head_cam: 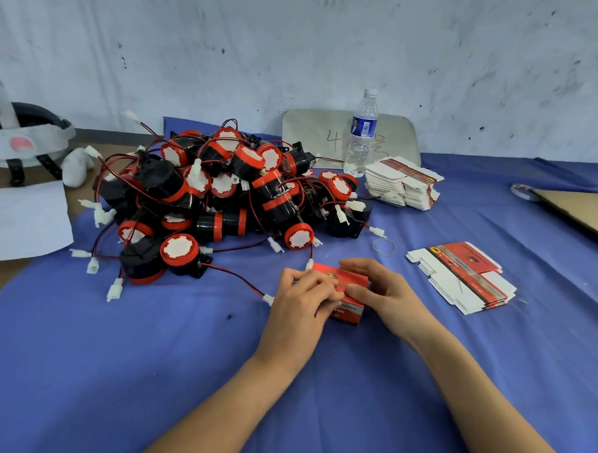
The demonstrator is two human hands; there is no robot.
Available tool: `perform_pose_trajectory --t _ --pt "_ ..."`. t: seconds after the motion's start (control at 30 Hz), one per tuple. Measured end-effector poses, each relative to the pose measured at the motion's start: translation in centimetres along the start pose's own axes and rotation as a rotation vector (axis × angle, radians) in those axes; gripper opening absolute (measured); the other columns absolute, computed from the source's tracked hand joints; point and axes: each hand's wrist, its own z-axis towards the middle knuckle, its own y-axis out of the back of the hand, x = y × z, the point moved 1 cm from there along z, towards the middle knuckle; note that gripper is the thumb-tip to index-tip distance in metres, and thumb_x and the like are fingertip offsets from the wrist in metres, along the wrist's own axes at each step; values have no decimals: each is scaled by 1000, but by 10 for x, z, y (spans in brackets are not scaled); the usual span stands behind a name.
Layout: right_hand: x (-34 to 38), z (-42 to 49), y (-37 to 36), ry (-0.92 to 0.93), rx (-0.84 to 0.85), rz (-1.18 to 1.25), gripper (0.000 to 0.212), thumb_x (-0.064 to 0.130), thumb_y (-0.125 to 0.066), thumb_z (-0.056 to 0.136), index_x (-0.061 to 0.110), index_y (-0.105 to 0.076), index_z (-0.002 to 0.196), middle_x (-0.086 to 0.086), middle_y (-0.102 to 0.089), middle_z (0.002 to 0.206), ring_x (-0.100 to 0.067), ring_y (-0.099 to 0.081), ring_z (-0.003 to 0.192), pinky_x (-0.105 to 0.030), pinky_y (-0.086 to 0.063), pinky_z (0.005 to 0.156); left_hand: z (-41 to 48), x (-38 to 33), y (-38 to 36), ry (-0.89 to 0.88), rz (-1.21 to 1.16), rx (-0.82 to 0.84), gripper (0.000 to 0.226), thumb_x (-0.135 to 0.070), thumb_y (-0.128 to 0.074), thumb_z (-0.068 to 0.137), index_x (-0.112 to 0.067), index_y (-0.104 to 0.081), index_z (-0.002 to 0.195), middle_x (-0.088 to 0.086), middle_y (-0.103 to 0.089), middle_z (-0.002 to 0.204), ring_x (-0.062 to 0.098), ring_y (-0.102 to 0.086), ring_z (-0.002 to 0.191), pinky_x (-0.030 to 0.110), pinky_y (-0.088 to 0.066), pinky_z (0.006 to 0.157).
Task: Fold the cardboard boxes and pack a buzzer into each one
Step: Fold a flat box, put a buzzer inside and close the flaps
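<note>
Red box (353,279) clasped in both hands.
It is pinched between the curled fingers of left hand (302,299) and right hand (384,292); buzzers (214,195) are heaped just beyond the grip.

- Red box (349,278): largely covered by the left hand (302,294) and right hand (382,291). Contents not visible. Side print too small to read.
- Buzzer pile (221,195): lower units buried under upper ones and tangled wires. Count cannot be told.
- Grey board (321,136): handwritten marking partly hidden behind the water bottle (362,134).
- Headgear (19,139) and white sheet (20,221): cut off by the left edge.
- Cardboard panel (585,214): cut off by the right edge.
- Near stack of flat boxes (464,277) and far stack (402,184): print illegible.
</note>
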Motion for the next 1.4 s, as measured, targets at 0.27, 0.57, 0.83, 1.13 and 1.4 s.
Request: perform_pose_trajectory --t 0.27,0.57,0.83,1.13,1.4 --pt "-4 -12 -14 118 -165 -167 19 15 -62 93 25 -67 108 6 -66 110 -3 -61 103 -16 -45 88 -3 0 0 30 -26 -21 27 -24 -78 80 -20 -69 105 -8 -56 109 12 -48 93 19 -42 83" --pt "6 -13 -15 -12 -473 -61 17 30 -64 91 18 -69 80 0 -70 86 -12 -63 77 -23 -48 68 -4 0 -5 8 -42 277 67 -39 -77 77 -25 -45 134 -9 -47 131 15 -46 121 28 -40 96" --pt "18 -37 -40 151 -643 52 42 41 -50 86 2 -57 71 0 -56 61 -7 -52 59 -17 -41 54 -11 -7 9 124 -189 195 50 -60 -73 71 -24 -57 101 -10 -67 92 10 -64 83 35 -52 71" --pt "16 -46 -46 82 -797 -30 53 34 -47 96 -9 -51 67 -22 -51 60 -13 -45 55 -32 -37 53 -16 -7 4 38 -84 224 45 -61 -70 75 -22 -57 95 -8 -68 86 15 -65 79 33 -50 68" --pt "16 -76 -37 29 -427 56 31 23 -71 87 26 -62 117 6 -57 80 -4 -50 68 -13 -42 64 -10 3 8 227 -367 90 20 -38 -70 83 -32 -57 98 -11 -67 90 1 -60 77 7 -39 64"
